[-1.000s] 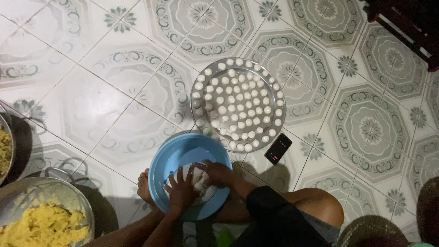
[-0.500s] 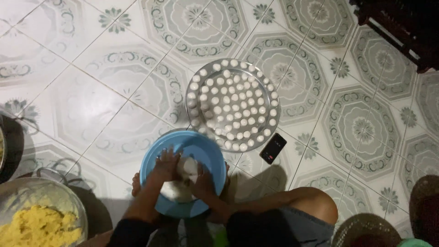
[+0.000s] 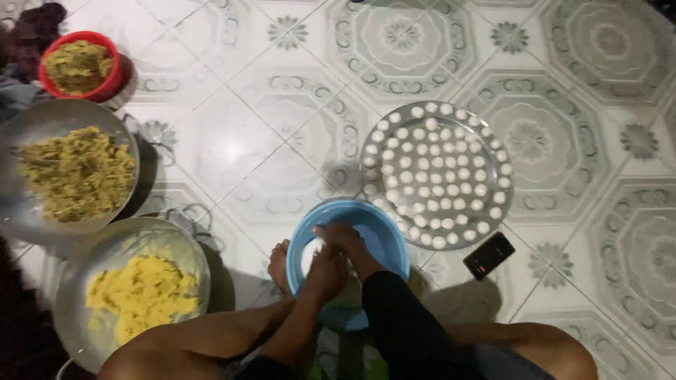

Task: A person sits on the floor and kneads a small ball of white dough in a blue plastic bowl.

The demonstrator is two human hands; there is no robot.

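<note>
Both hands are now sitting lower in frame: left hand point(image 3: 325, 271) and right hand point(image 3: 346, 243) are pressing together around white dough inside the blue basin point(image 3: 384, 236), the round tray point(image 3: 436, 174) of dough balls lying at 1 o'clock.

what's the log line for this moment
left hand: in blue bowl | right hand: in bowl | tray: white balls | phone: floor

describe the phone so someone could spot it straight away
Start at the round metal tray covered in small white balls on the tiled floor. By its lower right edge lies the phone, a small dark flat rectangle, the only angular thing among round bowls.
</note>
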